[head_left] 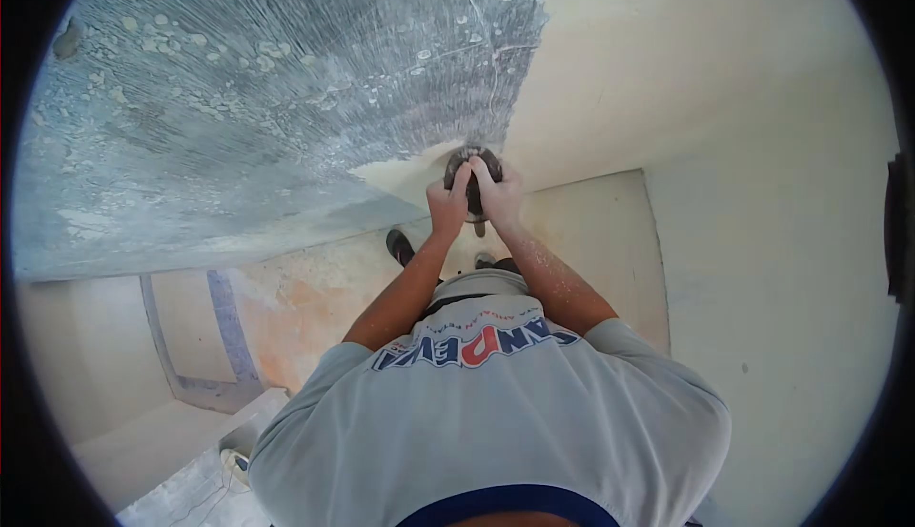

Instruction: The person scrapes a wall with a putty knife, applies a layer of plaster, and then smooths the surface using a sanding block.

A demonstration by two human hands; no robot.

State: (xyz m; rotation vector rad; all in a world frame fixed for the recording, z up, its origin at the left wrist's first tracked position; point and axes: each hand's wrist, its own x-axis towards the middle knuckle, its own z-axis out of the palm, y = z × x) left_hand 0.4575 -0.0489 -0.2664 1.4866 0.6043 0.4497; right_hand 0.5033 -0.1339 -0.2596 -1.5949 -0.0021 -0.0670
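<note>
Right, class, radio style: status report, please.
Left hand and right hand: both gripping dark tool. Tool: where blue-grey wall meets cream wall. Obstructions: none seen.

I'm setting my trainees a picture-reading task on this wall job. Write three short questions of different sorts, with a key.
1. Multiple choice. How is the dark, rounded hand tool gripped?
(a) with the left alone
(b) with the right alone
(c) with both together

2. True or false? In the view, a rough, streaked blue-grey wall area lies left of a smooth cream wall area.

3. Fill in the missing word. The white specks show most plainly on the person's ____ forearm.

Key:
1. c: the left hand and right hand both grip it.
2. True.
3. Right.
</note>
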